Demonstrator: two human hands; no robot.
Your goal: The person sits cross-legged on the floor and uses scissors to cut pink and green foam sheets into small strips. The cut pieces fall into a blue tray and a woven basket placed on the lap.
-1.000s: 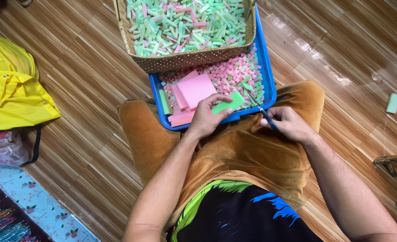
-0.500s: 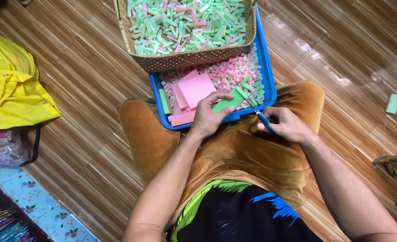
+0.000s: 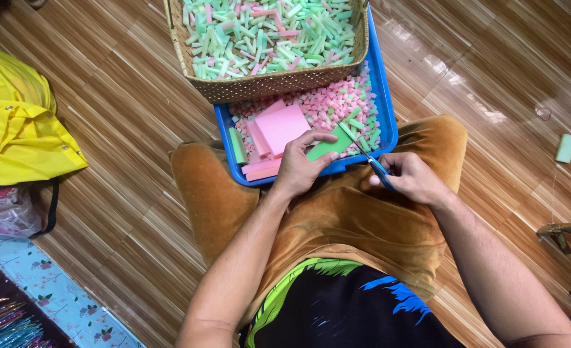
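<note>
My left hand (image 3: pixel 298 169) grips a flat green foam sheet (image 3: pixel 329 147) over the near edge of a blue tray (image 3: pixel 387 122) resting on my lap. My right hand (image 3: pixel 411 177) holds blue-handled scissors (image 3: pixel 366 156), whose blades reach into the green sheet. Inside the tray lie pink foam sheets (image 3: pixel 279 129), a green strip (image 3: pixel 237 145) and several small pink and green foam bits (image 3: pixel 337 103). A woven basket (image 3: pixel 266 84) full of green and pink foam sticks sits on the tray's far end.
A yellow cloth bag (image 3: pixel 21 129) lies on the wooden floor at the left, with a patterned mat (image 3: pixel 59 296) and shiny strands near the lower left corner. A small green foam piece (image 3: pixel 565 148) lies on the floor at the right.
The scissors have cut strips off the green sheet's right end, and the sheet is shorter. My right hand has shifted slightly toward the tray.
</note>
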